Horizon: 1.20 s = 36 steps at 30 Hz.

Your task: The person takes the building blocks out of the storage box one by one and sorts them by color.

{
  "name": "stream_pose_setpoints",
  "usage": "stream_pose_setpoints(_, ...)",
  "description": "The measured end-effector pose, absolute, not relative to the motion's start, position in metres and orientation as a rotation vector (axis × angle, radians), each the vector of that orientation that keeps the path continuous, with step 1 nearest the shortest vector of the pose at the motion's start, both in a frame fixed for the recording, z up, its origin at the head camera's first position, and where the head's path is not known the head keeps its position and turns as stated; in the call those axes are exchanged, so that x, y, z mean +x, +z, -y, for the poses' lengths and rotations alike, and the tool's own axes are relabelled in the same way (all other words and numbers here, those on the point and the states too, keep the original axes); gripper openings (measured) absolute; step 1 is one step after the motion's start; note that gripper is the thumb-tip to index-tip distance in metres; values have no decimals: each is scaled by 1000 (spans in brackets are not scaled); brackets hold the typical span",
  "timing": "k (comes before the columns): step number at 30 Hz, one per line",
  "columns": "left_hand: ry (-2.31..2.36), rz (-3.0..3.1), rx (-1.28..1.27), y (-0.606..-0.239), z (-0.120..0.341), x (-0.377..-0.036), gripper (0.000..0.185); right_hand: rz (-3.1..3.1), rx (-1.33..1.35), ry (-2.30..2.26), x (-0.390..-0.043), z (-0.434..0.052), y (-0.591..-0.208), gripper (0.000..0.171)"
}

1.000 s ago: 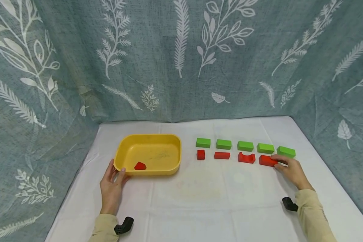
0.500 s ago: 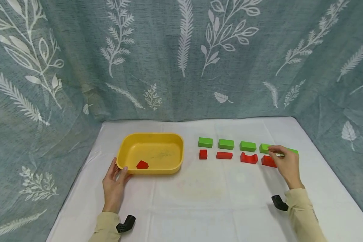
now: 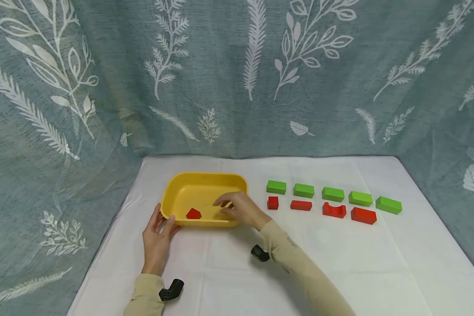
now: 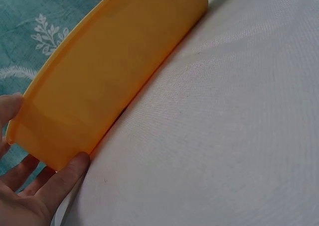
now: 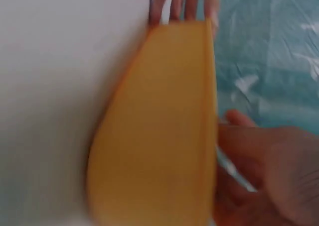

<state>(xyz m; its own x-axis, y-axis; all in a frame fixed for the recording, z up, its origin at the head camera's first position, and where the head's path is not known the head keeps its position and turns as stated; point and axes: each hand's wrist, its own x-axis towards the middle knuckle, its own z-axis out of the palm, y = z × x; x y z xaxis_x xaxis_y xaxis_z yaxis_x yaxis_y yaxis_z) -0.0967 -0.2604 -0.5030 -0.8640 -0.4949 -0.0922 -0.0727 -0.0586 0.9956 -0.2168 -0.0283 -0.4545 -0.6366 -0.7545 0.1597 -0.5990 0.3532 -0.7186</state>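
Observation:
A yellow plastic basin [image 3: 174, 197] stands at the left of the white-covered table, with a red angular block [image 3: 193, 213] lying inside near its front wall. My left hand [image 3: 156, 239] grips the basin's front left corner; in the left wrist view the thumb and fingers curve around that corner. Over the basin's right half hovers my right hand [image 3: 242, 208], fingers loosely bent and apart, with nothing visible between them. The right wrist view is blurred, showing the basin wall [image 5: 149, 131] beside this hand.
Right of the basin, several green blocks [image 3: 303, 190] form a back row. In front of them lie a small red cube [image 3: 273, 202], a flat red block [image 3: 301, 205], a notched red block [image 3: 334, 210] and a larger red block [image 3: 364, 215]. A patterned curtain [image 3: 237, 87] hangs behind.
My right hand has left the rightmost red block and swung left to above the basin. My left hand keeps its hold at the corner. The head view has shifted slightly.

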Motion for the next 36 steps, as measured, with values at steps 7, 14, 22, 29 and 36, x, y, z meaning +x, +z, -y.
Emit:
stream_pose_setpoints(7, -2012, 1933, 610, -503, 264, -95, 69, -2302, -1226, -879, -219, 97, -466, 40)
stream_pose_setpoints(14, -2022, 1948, 642, -504, 263, -94, 69, -2189, -1151, -986, -225, 108, -474, 39)
stream_pose_setpoints(22, -2004, 1938, 633, -501, 265, -96, 69, -2270, -1075, -1176, -234, 94, -472, 41)
stream_pose_setpoints(29, -1961, 1946, 634, -498, 265, -94, 69, -2246, -1041, -1422, -236, 62, -463, 39)
stream_pose_setpoints(36, -1983, 1943, 625, -502, 259, -96, 69, -2333, -966, -1516, -244, 17, -463, 40)
